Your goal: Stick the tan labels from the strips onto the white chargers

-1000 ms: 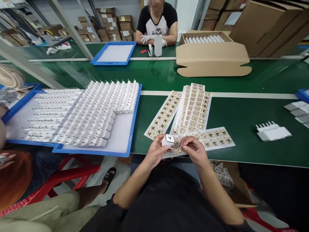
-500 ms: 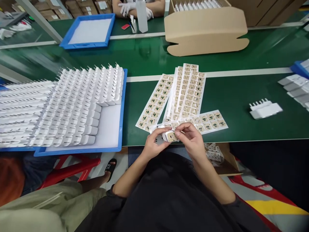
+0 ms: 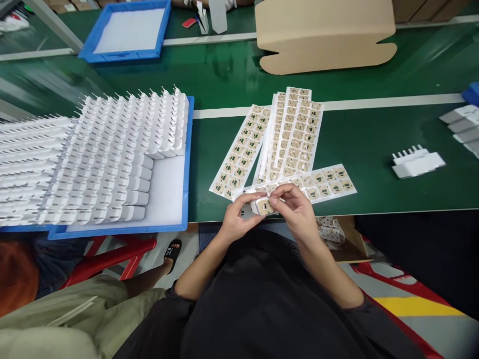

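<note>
My left hand (image 3: pixel 239 218) is closed round a small white adapter (image 3: pixel 262 206), its tan-covered end face turned up. The fingertips of my right hand (image 3: pixel 295 205) are pinched at the right edge of that face, on the tan sticker; how much of it they grip is too small to tell. Under and beyond my hands lies a sticker sheet (image 3: pixel 329 183) with rows of tan labels. Behind it several more sheets (image 3: pixel 295 134) overlap, and one tilted sheet (image 3: pixel 243 152) lies to their left.
At the left, a blue tray (image 3: pixel 186 199) holds rows of white adapters (image 3: pixel 112 154), pins up. More adapters (image 3: pixel 418 163) lie at the right. Beyond are a blue-rimmed tray (image 3: pixel 129 31), a cardboard box flap (image 3: pixel 325 40) and a red object (image 3: pixel 189 23). A person's leg (image 3: pixel 145 279) is at lower left.
The view has tipped down slightly, so the far objects sit higher. Both hands keep hold at the adapter, with my right fingertips shifted slightly along its sticker face.
</note>
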`<state>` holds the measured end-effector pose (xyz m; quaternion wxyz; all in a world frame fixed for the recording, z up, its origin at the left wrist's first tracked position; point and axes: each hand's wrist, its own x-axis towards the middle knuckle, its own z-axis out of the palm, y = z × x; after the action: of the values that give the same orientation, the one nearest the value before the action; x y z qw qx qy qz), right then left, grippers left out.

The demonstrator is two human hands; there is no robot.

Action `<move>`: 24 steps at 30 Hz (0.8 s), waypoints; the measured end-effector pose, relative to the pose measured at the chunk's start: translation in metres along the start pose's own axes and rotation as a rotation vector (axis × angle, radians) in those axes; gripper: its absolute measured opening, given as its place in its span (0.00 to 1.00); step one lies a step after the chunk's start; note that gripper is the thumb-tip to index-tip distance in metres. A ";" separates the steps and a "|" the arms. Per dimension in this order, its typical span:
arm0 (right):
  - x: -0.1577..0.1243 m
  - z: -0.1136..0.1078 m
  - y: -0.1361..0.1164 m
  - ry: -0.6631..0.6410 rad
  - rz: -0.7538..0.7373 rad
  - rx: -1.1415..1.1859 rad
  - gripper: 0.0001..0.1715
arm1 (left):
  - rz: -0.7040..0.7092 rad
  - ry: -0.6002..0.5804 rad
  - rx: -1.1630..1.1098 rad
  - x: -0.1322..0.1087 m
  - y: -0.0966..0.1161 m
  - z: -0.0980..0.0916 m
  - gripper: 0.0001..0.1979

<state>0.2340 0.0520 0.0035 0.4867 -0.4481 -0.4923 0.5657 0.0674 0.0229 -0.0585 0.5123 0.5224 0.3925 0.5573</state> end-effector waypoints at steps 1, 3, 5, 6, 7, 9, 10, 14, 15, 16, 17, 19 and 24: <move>0.000 0.000 0.000 0.000 0.001 -0.003 0.20 | 0.000 0.000 0.000 0.000 0.000 0.000 0.21; 0.000 0.000 0.000 -0.006 0.000 0.004 0.19 | 0.005 -0.009 0.016 0.000 0.000 0.000 0.21; 0.000 0.000 0.000 -0.013 0.003 0.023 0.18 | 0.006 -0.024 0.040 0.000 0.000 -0.001 0.20; 0.000 0.000 0.000 -0.014 0.005 0.030 0.17 | 0.006 -0.030 0.047 0.000 0.000 -0.001 0.20; 0.000 0.000 0.001 -0.014 0.007 0.033 0.17 | 0.006 -0.034 0.051 0.000 0.000 -0.001 0.20; 0.000 0.000 0.001 -0.013 0.009 0.029 0.17 | 0.014 -0.032 0.050 0.000 0.000 -0.001 0.20; 0.000 0.000 0.001 -0.012 0.007 0.024 0.17 | 0.019 -0.030 0.047 0.000 0.000 -0.001 0.20; 0.000 0.000 0.000 -0.009 -0.004 0.004 0.17 | 0.013 -0.030 0.047 0.001 0.002 -0.001 0.20; 0.000 0.000 0.000 -0.007 -0.005 -0.002 0.18 | 0.004 -0.028 0.049 0.001 0.003 -0.001 0.20; 0.000 0.000 0.000 -0.005 -0.006 -0.007 0.18 | -0.003 -0.024 0.049 0.001 0.003 -0.001 0.20; 0.000 0.000 0.000 -0.004 -0.008 -0.009 0.18 | -0.008 -0.019 0.046 0.001 0.004 -0.001 0.20; 0.000 0.000 0.000 -0.007 -0.018 -0.009 0.17 | -0.003 -0.015 0.028 0.001 0.004 -0.001 0.21; -0.002 0.002 0.001 0.006 -0.051 -0.046 0.17 | -0.028 0.002 -0.027 0.001 0.003 -0.001 0.21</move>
<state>0.2326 0.0496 0.0024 0.4919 -0.4480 -0.5150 0.5405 0.0664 0.0233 -0.0552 0.5268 0.5091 0.3929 0.5558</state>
